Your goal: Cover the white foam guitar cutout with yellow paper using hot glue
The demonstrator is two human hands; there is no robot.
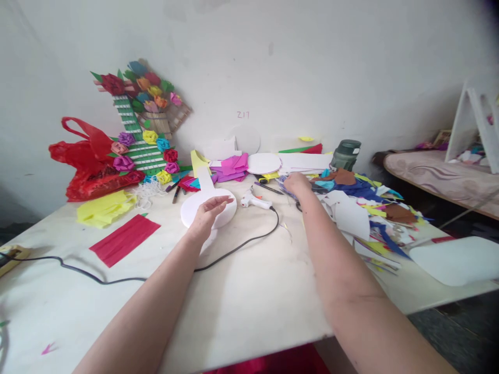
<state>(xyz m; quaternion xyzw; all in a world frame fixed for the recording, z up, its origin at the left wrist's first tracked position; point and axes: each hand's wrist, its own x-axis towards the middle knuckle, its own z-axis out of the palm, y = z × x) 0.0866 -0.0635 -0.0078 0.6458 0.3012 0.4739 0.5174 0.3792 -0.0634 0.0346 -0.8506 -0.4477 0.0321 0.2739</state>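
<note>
My left hand [210, 212] hovers over or rests on a white round board [187, 208], its fingers stretched out and nothing in them. A white strip [203, 179] rises from the board's far edge. Farther off to the right, my right hand [298, 184] reaches into small items at the edge of a scrap pile, fingers bent down around something hidden from view. Close to its fingertips lies a small purplish bundle [281, 179]. A white glue gun [255, 199] with a black cord lies between the hands, and a dark pen [268, 187] is just behind it.
Paper scraps [351, 192] spread over the right side, before a green bottle [345, 155]. At left are red crepe paper [125, 239], yellow paper [105, 209], a red plastic bag [88, 161] and a paper-flower decoration [146, 150]. The black cord [241, 245] crosses the table.
</note>
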